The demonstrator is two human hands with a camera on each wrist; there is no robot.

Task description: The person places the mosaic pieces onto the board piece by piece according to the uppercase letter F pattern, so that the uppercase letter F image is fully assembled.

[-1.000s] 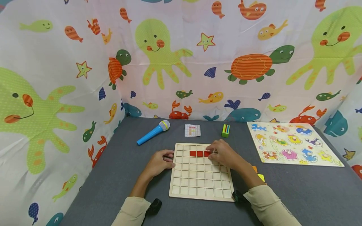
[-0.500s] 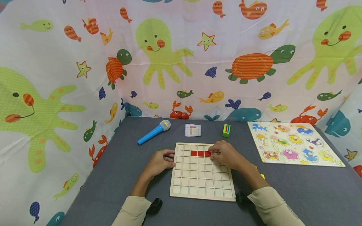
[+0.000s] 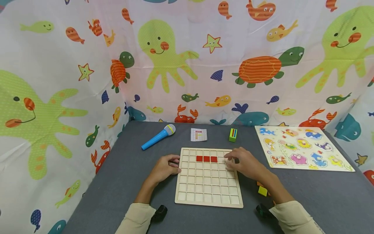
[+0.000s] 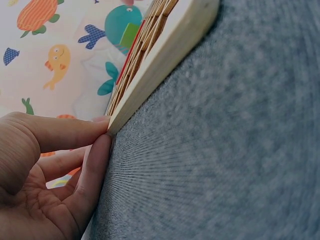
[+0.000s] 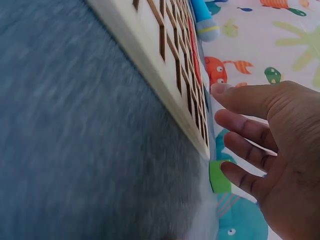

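Note:
A pale wooden grid board (image 3: pixel 203 188) lies flat on the grey table, with three red square tiles (image 3: pixel 206 159) side by side in its second row from the top. My left hand (image 3: pixel 164 169) is at the board's left edge. In the left wrist view, thumb and fingertip pinch the wooden rim (image 4: pixel 150 75). Over the board's upper right side hovers my right hand (image 3: pixel 244 163), its fingers loosely bent and nothing between them. The right wrist view shows that hand (image 5: pixel 280 145) with thumb and fingers apart, close to the board's rim.
Behind the board lie a blue toy microphone (image 3: pixel 157 138), a small card with a grid pattern (image 3: pixel 198 135) and a green block with coloured stripes (image 3: pixel 233 135). A sea-animal puzzle (image 3: pixel 305 149) lies at the right. Yellow (image 3: pixel 262 191) and orange pieces sit beside the right forearm.
My right hand has drawn back to the right from the third red tile, which now shows whole. More of the yellow piece is uncovered. The left hand stays at the board's edge.

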